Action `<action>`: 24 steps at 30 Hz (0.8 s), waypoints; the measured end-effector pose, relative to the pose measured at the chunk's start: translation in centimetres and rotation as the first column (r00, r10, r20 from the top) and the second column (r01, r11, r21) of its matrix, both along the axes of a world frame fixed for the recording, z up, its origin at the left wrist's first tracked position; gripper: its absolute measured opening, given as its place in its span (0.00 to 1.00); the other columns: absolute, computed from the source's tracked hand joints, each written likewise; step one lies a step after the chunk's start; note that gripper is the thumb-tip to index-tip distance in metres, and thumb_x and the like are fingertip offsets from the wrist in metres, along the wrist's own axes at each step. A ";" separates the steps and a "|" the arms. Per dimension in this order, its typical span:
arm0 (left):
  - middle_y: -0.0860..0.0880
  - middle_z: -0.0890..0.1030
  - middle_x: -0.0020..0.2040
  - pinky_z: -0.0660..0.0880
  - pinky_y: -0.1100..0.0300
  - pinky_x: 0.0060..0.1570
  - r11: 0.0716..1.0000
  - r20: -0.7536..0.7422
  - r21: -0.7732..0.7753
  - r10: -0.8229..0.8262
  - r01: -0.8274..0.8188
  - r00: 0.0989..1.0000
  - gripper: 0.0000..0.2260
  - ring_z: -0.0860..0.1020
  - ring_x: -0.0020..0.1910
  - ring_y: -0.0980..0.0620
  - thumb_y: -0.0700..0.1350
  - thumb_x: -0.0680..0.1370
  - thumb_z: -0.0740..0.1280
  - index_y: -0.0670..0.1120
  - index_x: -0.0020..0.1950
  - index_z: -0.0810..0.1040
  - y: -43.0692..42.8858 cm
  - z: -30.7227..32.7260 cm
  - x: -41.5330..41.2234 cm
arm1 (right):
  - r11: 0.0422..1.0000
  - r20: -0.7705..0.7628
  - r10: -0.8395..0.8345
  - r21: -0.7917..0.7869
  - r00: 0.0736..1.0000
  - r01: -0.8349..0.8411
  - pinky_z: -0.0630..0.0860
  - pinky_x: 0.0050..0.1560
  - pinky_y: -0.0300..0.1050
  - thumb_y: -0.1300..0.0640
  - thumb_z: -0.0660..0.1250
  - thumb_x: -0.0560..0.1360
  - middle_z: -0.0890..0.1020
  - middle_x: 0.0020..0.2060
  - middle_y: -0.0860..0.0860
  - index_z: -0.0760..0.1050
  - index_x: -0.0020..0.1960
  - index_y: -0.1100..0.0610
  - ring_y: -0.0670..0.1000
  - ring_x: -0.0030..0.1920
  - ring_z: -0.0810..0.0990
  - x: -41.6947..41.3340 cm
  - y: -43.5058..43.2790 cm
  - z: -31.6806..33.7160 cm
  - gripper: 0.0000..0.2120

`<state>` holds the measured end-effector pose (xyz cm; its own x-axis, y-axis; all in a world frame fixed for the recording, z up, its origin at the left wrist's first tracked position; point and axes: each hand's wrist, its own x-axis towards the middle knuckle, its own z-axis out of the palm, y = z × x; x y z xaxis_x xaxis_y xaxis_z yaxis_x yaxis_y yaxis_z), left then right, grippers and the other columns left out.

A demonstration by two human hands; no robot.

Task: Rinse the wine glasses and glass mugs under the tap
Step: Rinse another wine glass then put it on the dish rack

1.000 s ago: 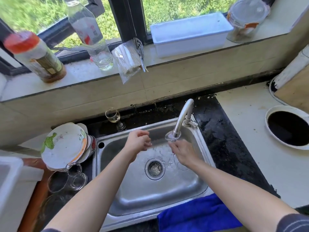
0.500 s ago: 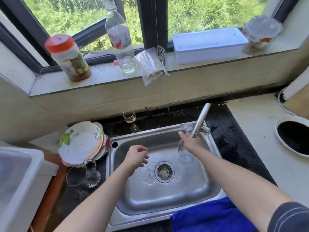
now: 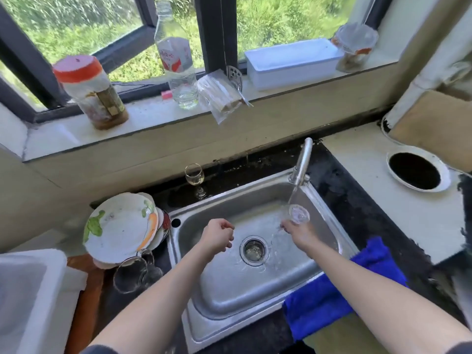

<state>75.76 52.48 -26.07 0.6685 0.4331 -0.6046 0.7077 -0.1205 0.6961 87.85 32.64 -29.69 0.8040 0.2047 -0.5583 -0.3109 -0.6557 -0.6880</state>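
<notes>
Brushed steel-grey sink [image 3: 229, 297], silver tap [image 3: 304, 159]. Around it the counter [image 3: 344, 200] is black and speckled. Right of that is an off-white slab [image 3: 370, 159] with a white-rimmed black hole [image 3: 415, 171]. Near right: saturated blue cloth [image 3: 332, 297]. Left: white plates [image 3: 120, 226], green leaf and orange print. The held glass [image 3: 296, 214] and glass mugs [image 3: 132, 274] are clear; far wine glass [image 3: 194, 175] clear with a pale yellow tint. On the sill: jar [image 3: 86, 90] with orange-red lid and brown contents, clear bottle [image 3: 176, 57] with red-white label, white tray [image 3: 291, 62]. Black window frame [image 3: 217, 31], green grass behind. Near left: white tub [image 3: 25, 290].
</notes>
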 end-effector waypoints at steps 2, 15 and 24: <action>0.44 0.79 0.39 0.70 0.62 0.29 0.995 -0.016 0.052 -0.079 0.080 0.997 0.11 0.77 0.32 0.48 0.36 0.75 0.57 0.42 0.50 0.78 -1.0 -0.2 0.3 | 0.997 0.036 -0.072 0.041 0.997 0.071 0.72 0.47 0.48 0.44 0.68 0.74 0.83 0.43 0.52 0.81 0.45 0.56 0.54 0.47 0.80 -1.5 -1.5 0.6 0.14; 0.44 0.82 0.52 0.73 0.58 0.48 0.637 -0.049 0.395 -0.705 0.662 0.708 0.12 0.78 0.50 0.45 0.40 0.76 0.60 0.44 0.55 0.79 -19.0 1.1 4.6 | 0.874 0.186 -0.466 0.245 0.865 0.419 0.74 0.56 0.47 0.50 0.63 0.79 0.84 0.39 0.46 0.82 0.40 0.54 0.47 0.44 0.81 -8.0 -19.3 6.3 0.14; 0.44 0.84 0.50 0.74 0.56 0.50 0.337 -0.010 0.445 -0.925 0.830 0.380 0.10 0.80 0.53 0.42 0.42 0.75 0.61 0.46 0.49 0.82 -45.6 1.9 1.8 | 0.777 0.202 -0.629 0.150 0.751 0.611 0.72 0.52 0.49 0.58 0.58 0.79 0.83 0.42 0.62 0.78 0.40 0.66 0.59 0.46 0.79 -18.5 -44.5 6.0 0.16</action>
